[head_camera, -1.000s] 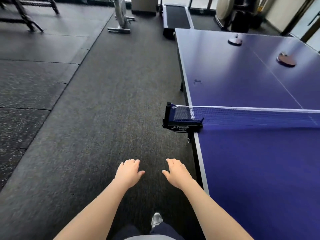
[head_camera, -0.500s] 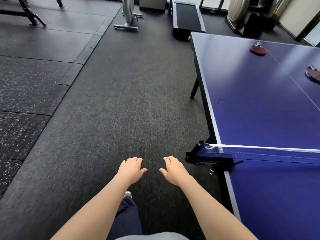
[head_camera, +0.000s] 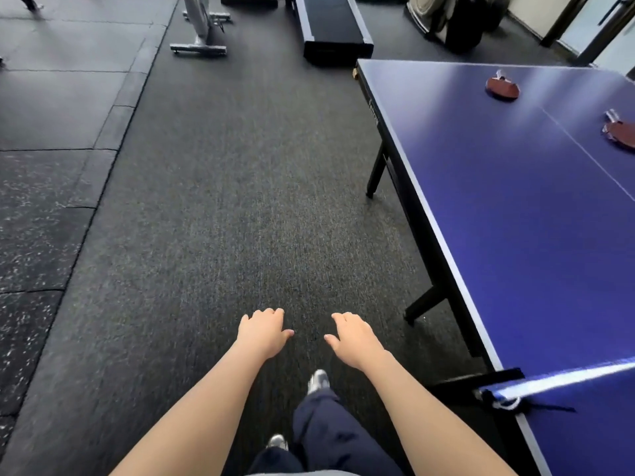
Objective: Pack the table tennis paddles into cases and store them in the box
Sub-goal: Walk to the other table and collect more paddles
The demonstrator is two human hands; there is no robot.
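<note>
A wide strip of dark carpet is seen left of the blue desk, whose white-lined edge runs near to far. Both hands, left and right, are held empty with fingers loosely curled. Two red paddles lie far right on the desk. No writing can be read.

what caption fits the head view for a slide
Empty hands, left and right, beside the table bearing two paddles.

You see a glossy smooth blue table, red rubber-faced paddles, and a matt, rough, speckled floor.
</note>
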